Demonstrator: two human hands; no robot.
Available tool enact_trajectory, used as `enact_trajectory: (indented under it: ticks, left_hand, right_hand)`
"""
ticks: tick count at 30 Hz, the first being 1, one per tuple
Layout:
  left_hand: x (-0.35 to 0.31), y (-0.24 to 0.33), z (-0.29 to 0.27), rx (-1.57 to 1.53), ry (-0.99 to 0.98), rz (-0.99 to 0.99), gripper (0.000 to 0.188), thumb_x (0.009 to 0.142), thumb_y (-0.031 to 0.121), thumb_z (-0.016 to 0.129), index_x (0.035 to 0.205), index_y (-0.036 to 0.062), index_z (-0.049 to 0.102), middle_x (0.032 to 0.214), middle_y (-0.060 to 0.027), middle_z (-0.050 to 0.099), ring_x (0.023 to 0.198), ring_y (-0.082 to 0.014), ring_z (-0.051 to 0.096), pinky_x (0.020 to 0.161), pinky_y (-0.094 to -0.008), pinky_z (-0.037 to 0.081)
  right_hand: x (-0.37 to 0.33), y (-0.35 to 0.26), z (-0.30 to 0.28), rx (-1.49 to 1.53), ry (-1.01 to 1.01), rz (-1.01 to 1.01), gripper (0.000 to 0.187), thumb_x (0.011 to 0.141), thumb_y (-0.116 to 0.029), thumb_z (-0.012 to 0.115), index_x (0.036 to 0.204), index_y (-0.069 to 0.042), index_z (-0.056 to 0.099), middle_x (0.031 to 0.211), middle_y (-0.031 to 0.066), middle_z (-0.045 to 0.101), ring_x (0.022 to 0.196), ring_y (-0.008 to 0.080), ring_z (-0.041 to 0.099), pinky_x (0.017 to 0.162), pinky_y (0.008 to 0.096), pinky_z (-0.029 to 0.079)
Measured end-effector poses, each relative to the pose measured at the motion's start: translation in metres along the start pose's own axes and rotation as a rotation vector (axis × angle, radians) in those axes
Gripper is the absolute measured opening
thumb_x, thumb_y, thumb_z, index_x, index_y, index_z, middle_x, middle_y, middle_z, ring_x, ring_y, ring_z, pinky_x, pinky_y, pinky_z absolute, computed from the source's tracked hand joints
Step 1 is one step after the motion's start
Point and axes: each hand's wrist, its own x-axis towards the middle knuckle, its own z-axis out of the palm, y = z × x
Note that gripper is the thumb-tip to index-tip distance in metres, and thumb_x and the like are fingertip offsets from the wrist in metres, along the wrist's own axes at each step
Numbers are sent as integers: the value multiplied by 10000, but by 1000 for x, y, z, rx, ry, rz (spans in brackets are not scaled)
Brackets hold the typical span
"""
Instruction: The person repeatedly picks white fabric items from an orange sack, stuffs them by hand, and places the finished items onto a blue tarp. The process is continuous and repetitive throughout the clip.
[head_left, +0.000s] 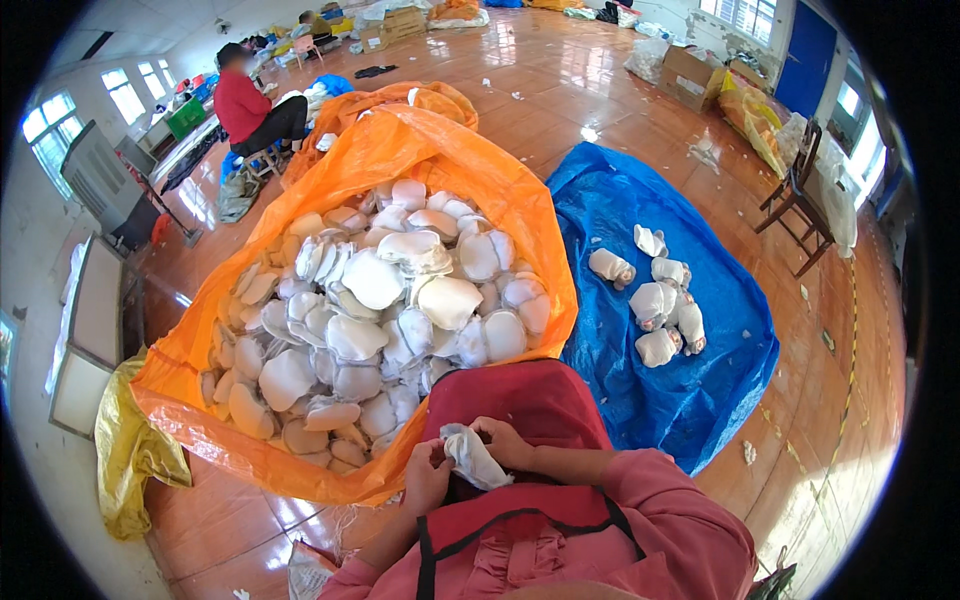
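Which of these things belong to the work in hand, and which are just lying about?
Likely part of it:
white piece, between left hand and right hand
orange sack of white pads
blue sheet with white bundles

Seemingly just lying about:
yellow sack
cardboard box
wooden chair

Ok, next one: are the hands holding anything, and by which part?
Yes. The left hand and right hand hold a white fabric piece: the left at its left edge, the right near its upper right edge. Exact fingertip contact is unclear.
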Motion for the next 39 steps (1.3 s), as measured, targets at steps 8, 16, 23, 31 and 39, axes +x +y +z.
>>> enact_trajectory:
  ticks: [8, 16, 23, 31, 39]
  left_hand:
    - [11, 11, -3, 12, 15, -64, 212, 810, -40, 652, 1004, 16, 590, 861, -53, 666, 783, -152, 652, 712, -290, 524]
    - [14, 2, -4, -149, -19, -87, 208, 826, -25, 647, 1010, 34, 572, 887, -52, 663, 821, -137, 644, 730, -280, 514]
    - [11, 4, 7, 80, 148, -26, 141, 853, 4, 636, 992, 16, 616, 869, -88, 671, 778, -170, 651, 706, -300, 517]
    - [6, -1, 13, 211, 70, 59, 221, 768, -2, 682, 975, 33, 614, 918, -134, 632, 846, -267, 645, 745, -367, 510]
    - [-6, 26, 25, 442, -18, 150, 228, 718, 33, 695, 923, 52, 597, 910, -145, 586, 882, -341, 601, 762, -425, 493]
  right_hand:
    - [11, -5, 14, -104, 115, 7, 191, 829, -150, 732, 896, -40, 590, 815, 32, 593, 716, 117, 523, 643, 297, 464]
    - [7, 22, 18, -262, 167, -71, 190, 844, -127, 732, 912, -54, 570, 772, 8, 566, 737, 92, 538, 654, 273, 475]
    - [1, 9, 15, 75, 47, -49, 316, 891, -91, 670, 1175, -60, 535, 1046, 35, 588, 942, 102, 559, 839, 284, 478]
    - [0, -41, -30, 257, -306, 348, 297, 995, -274, 531, 1203, -64, 555, 1010, 5, 583, 954, 114, 564, 884, 278, 485]
    - [11, -65, -46, -158, -502, 411, 295, 904, -283, 669, 1059, -69, 539, 894, 4, 526, 783, 85, 502, 693, 258, 455]
